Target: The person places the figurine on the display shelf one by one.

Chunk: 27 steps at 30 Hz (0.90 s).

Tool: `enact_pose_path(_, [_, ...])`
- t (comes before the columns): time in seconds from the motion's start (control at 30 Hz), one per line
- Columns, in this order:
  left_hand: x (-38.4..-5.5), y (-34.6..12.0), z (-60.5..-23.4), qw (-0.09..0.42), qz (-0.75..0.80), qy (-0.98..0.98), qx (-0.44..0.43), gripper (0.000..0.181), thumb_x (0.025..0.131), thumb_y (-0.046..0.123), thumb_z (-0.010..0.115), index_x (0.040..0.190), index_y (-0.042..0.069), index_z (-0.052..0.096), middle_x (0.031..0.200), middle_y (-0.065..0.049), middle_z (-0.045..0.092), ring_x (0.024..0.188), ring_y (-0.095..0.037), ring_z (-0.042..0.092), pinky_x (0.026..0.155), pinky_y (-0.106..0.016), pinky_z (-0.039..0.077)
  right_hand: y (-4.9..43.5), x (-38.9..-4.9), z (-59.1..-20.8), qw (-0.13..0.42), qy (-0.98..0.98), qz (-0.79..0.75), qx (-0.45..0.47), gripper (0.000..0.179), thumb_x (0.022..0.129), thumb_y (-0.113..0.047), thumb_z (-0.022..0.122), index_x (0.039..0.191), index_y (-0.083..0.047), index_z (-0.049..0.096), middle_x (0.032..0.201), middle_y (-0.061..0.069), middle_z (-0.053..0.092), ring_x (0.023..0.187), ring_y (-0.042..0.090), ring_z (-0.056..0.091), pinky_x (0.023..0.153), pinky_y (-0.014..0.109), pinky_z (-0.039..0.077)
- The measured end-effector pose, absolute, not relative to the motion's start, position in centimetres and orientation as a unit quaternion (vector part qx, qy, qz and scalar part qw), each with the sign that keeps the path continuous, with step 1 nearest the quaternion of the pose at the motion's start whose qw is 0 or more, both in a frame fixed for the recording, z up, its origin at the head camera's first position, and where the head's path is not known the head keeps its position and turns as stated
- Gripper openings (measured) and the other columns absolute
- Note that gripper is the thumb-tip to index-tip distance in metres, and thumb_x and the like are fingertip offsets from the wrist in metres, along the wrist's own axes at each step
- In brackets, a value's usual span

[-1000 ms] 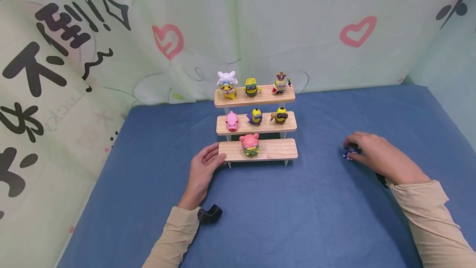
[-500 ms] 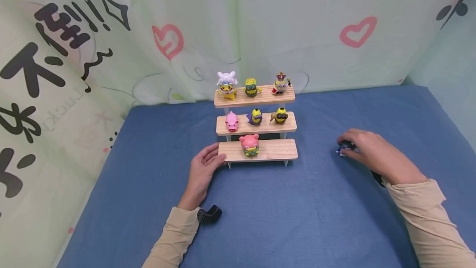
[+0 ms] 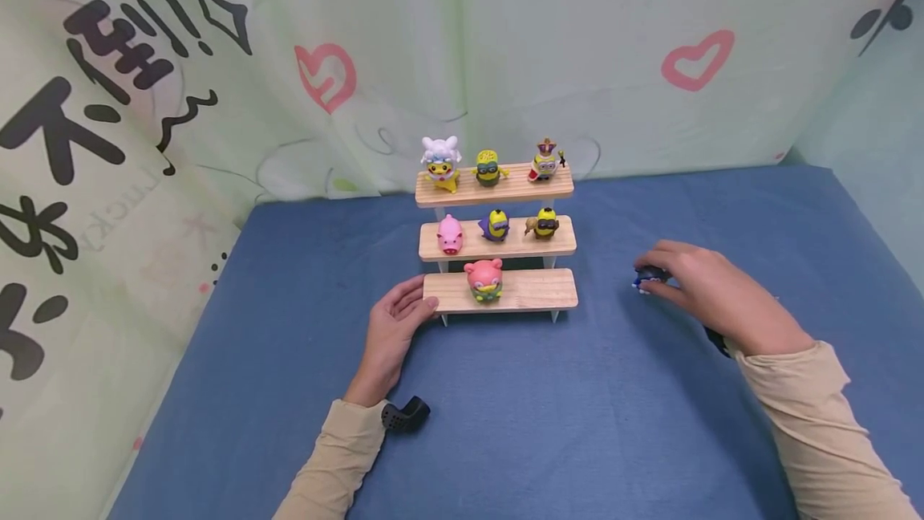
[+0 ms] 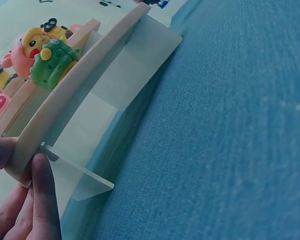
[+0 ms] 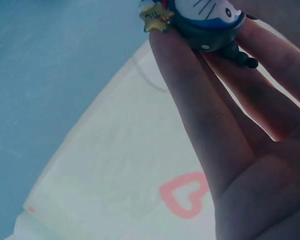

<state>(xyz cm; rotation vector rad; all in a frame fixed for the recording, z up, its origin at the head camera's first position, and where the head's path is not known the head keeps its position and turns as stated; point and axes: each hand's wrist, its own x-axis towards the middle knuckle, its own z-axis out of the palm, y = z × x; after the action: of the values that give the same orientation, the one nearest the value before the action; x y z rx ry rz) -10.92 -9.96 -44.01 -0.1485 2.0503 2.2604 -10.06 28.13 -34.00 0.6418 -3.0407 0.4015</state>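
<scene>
My left hand (image 3: 390, 331) pinches the left end of the lowest board of a three-tier wooden display stand (image 3: 541, 289). In the left wrist view the thumb lies on the board and a finger (image 4: 44, 190) under it. One pink-hooded figurine (image 3: 485, 281) sits on that board, left of its middle. To the right of the stand, my right hand (image 3: 729, 299) grips a small blue-and-white cat-like figurine (image 3: 650, 275) between thumb and fingers. The right wrist view shows its whiskered face (image 5: 205, 10), a dark green cap and a gold star.
A pink pig (image 3: 451, 236) and two yellow goggled figurines stand on the middle board. Three more, one with a white hood (image 3: 440, 163) and one crowned (image 3: 545, 163), stand on the top board. Blue cloth (image 3: 505, 424) covers the table; a printed curtain (image 3: 563, 46) hangs behind.
My right hand has moved left and slightly away from me, carrying the blue-and-white figurine toward the stand. The left hand keeps its hold on the display stand.
</scene>
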Motion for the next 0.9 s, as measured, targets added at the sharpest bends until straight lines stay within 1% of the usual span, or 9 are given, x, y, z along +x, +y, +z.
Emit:
enact_pose_path(0.23, [-10.9, -10.0, -43.9, 0.044, 0.734, 0.676, -0.052, 0.049, 0.09, 0.009, 0.073, 0.135, 0.005, 0.056, 0.128, -0.016, 0.063, 0.106, -0.019, 0.066, 0.085, -0.027, 0.06, 26.7, -9.9, -33.1, 0.022, -0.964, 0.136, 0.226, 0.025, 0.084, -0.006, 0.078, 0.108, -0.003, 0.072, 0.101, 0.007, 0.068, 0.091, 0.024, 0.067, 0.078, 0.045, 0.058])
enact_pose_path(0.6, [-10.8, -9.9, -43.8, 0.046, 0.735, 0.674, -0.054, 0.047, 0.09, 0.008, 0.073, 0.134, 0.005, 0.056, 0.126, -0.016, 0.063, 0.104, -0.018, 0.066, 0.086, -0.027, 0.06, 24.8, -9.9, -32.0, 0.05, -0.953, 0.147, 0.26, 0.024, 0.084, -0.008, 0.079, 0.107, -0.006, 0.072, 0.101, 0.004, 0.068, 0.089, 0.018, 0.067, 0.074, 0.038, 0.059])
enact_pose_path(0.9, [-10.9, -9.9, -43.9, 0.045, 0.735, 0.675, -0.046, 0.049, 0.09, 0.009, 0.073, 0.135, 0.004, 0.056, 0.127, -0.016, 0.063, 0.105, -0.018, 0.066, 0.085, -0.027, 0.06, 23.2, -10.2, -31.5, 0.064, -0.945, 0.153, 0.282, 0.023, 0.085, -0.007, 0.078, 0.106, -0.007, 0.072, 0.102, 0.005, 0.068, 0.088, 0.019, 0.066, 0.073, 0.038, 0.059])
